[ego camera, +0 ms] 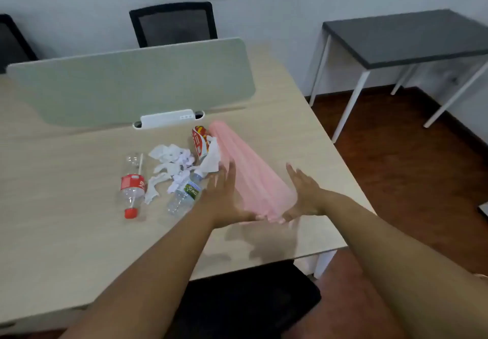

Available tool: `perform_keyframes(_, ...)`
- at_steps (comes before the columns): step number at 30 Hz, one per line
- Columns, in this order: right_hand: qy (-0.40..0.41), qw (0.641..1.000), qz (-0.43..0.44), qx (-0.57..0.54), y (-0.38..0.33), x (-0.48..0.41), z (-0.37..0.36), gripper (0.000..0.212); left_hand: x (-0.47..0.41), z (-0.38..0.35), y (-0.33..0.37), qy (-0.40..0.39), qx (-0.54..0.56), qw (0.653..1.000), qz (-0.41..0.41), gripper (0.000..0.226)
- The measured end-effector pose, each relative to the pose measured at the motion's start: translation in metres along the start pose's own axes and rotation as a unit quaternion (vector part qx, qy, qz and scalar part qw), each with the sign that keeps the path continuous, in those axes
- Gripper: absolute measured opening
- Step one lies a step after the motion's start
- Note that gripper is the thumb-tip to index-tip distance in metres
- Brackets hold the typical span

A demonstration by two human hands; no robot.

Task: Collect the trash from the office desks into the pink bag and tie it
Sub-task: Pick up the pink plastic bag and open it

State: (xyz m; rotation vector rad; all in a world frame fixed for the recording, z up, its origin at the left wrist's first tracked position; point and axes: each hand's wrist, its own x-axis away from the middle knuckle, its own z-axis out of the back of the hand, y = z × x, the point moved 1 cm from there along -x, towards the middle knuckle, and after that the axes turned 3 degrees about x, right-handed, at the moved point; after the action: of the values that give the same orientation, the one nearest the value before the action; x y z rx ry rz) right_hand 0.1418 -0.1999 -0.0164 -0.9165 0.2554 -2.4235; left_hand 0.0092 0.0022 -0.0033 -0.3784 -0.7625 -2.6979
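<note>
Both hands gripped the near edge of a thin pink plastic bag (253,177) lying on the pale wooden bench (66,233). The left hand (224,196) and right hand (306,196) pinched it with thumbs underneath, fingers (231,175) extended. Left of the bag lay crumpled white tissues (171,164), a red-labelled clear bottle (132,188), a green-labelled clear bottle (184,196) and a red wrapper (199,140).

a pale wood-grain desk (277,96) with a grey-green divider panel (132,85), black mesh chairs (173,23), a dark-topped white-legged side table (412,38), reddish-brown floor (396,154).
</note>
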Motion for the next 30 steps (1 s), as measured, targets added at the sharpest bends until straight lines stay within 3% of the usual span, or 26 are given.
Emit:
perform_keyframes(3,0.003,1.000,0.024,-0.011,0.005,-0.010,-0.012,0.146,-0.010,-0.021,0.002,-0.025,0.004,0.999,0.035,0.145)
perform_keyframes(5,0.037,0.997,0.036,-0.054,0.011,-0.017,-0.021,0.126,-0.018,-0.035,0.001,-0.024,0.010,0.998,0.058,0.135)
perform_keyframes(9,0.110,0.989,0.079,-0.058,0.024,-0.026,-0.026,0.034,-0.033,-0.050,0.004,0.024,-0.011,0.997,0.074,0.050)
perform_keyframes(10,0.134,0.985,0.085,-0.068,0.025,-0.027,-0.025,0.019,-0.034,-0.051,0.006,0.044,0.007,0.996,0.072,0.034)
perform_keyframes(14,0.226,0.945,0.038,-0.232,0.023,-0.025,-0.002,0.014,-0.039,-0.033,0.018,0.144,0.179,0.968,0.098,0.012)
perform_keyframes(19,0.381,0.852,0.010,-0.359,-0.001,-0.015,0.074,0.025,-0.053,0.036,0.042,0.253,0.329,0.906,0.083,0.016)
perform_keyframes(26,0.498,0.786,0.042,-0.365,-0.060,0.009,0.171,0.019,-0.045,0.166,0.044,0.378,0.362,0.851,0.054,0.020)
perform_keyframes(30,0.546,0.780,0.099,-0.290,-0.113,0.026,0.197,0.020,-0.017,0.223,0.030,0.440,0.436,0.782,0.072,0.027)
